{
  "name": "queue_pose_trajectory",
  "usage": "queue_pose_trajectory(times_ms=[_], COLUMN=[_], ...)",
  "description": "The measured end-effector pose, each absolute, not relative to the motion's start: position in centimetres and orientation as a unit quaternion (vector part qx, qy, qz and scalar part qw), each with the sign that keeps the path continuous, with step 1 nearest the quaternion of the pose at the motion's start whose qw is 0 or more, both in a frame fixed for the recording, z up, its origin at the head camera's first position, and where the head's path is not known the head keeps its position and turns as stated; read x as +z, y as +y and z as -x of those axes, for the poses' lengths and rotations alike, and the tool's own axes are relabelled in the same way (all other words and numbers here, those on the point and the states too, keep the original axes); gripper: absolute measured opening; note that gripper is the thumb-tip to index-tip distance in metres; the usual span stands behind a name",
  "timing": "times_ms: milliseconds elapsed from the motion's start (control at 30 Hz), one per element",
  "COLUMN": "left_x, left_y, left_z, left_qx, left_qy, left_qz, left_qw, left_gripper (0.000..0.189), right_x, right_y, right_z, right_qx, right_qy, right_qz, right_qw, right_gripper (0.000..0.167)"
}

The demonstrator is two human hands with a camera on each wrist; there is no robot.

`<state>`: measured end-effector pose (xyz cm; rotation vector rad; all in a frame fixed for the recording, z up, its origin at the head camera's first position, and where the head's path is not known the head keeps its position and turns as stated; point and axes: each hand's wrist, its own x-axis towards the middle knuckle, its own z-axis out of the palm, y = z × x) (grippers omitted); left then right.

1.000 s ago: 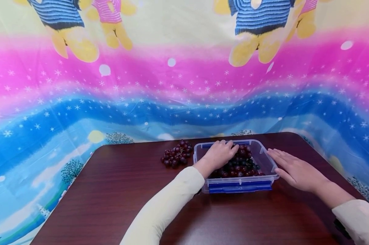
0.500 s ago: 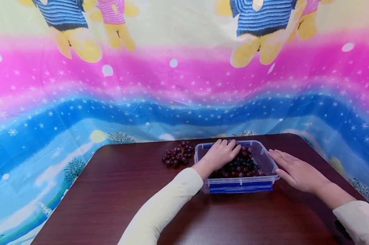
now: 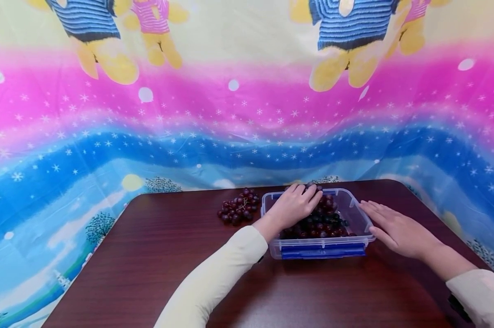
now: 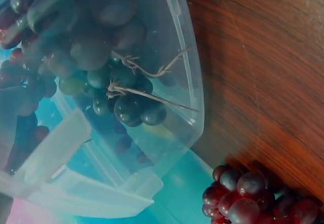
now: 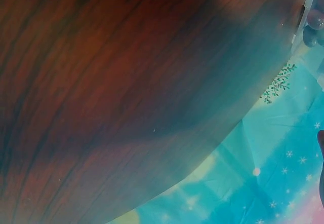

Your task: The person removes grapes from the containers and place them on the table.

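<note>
A clear plastic food container [image 3: 322,251] with blue latches stands on the table, with dark red and near-black grapes [image 3: 325,225] inside. My left hand [image 3: 290,207] reaches over its left side, fingers curled on a bunch of grapes [image 3: 314,187] that shows past the fingertips at the back rim. My right hand [image 3: 400,230] lies with straight fingers against the container's right side. Left of the container lies another bunch of red grapes [image 3: 239,207]. In the left wrist view, stems [image 4: 152,100] and dark grapes show through the container wall [image 4: 195,82]; the left fingers are out of that view.
The dark wood-grain table [image 3: 161,264] has rounded far corners. Behind it hangs a cloth [image 3: 247,114] printed with bears and snowflakes. The container stands near the table's far edge.
My left hand has shifted slightly up and back, and grapes now show above its fingertips at the back rim. My right hand keeps its place at the container's side.
</note>
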<state>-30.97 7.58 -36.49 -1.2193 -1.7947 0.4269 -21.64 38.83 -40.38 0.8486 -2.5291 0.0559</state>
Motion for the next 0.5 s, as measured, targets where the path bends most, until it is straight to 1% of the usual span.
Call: queue_pose_trajectory(times_ms=[267, 500], left_x=[-35.9, -35.5], left_y=[6.5, 5.7], left_z=[31.1, 30.8], left_qx=[0.157, 0.157], left_qy=[-0.723, -0.721], left_qz=[0.488, 0.487], left_qw=[0.464, 0.467], left_gripper=[0.034, 0.037], right_x=[-40.3, -40.3], right_y=[38.7, 38.7], right_z=[21.6, 21.5], right_qx=[0.022, 0.02], right_qy=[-0.919, -0.918], right_qz=[-0.315, -0.317], right_qw=[0.237, 0.236], right_gripper=[0.061, 0.061])
